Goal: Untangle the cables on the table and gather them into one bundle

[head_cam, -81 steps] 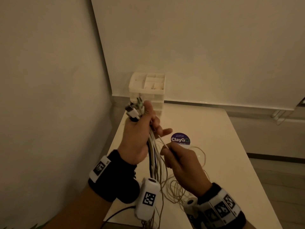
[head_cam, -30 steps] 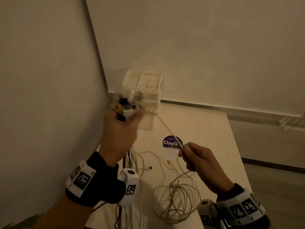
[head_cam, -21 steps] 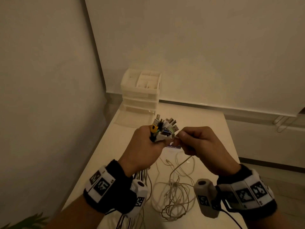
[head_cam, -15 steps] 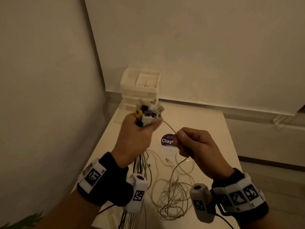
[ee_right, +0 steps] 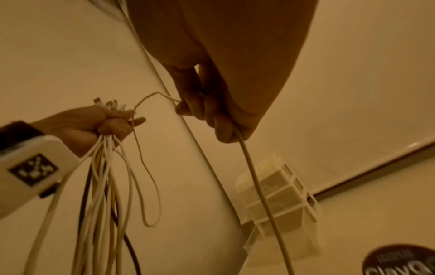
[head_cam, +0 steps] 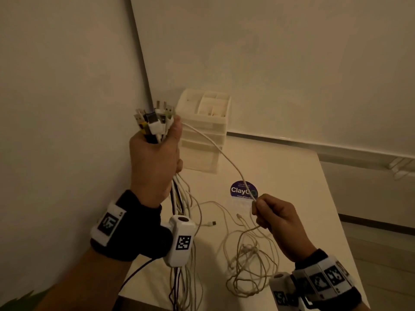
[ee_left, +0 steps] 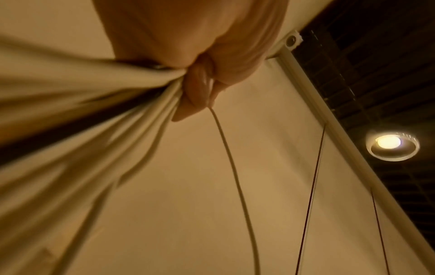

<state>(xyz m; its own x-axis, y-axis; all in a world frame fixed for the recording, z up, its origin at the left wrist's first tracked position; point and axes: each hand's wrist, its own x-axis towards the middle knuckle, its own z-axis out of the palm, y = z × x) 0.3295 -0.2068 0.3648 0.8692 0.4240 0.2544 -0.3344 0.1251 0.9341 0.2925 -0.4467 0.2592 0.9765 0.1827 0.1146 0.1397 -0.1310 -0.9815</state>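
Cables, a fat bundle of them, plugs sticking up out of the left hand, whose grip is wrapped tight round the lot, held up above the near left part of the desk. The strands hang down past the wrist and off the desk's front edge. One thin white cable runs from that fist down and right to the right hand, where the grip is pinched on it between thumb and fingers; the right wrist view shows it passing through the curled hand and out below. Under the right hand, on the desk, lies a loose tangle of thin cable, still knotted in loops, with a couple of small plug ends lying free beside it. Just past the hands, a round dark sticker on the desk. At the far left corner, against the wall, a pale drawer organiser.
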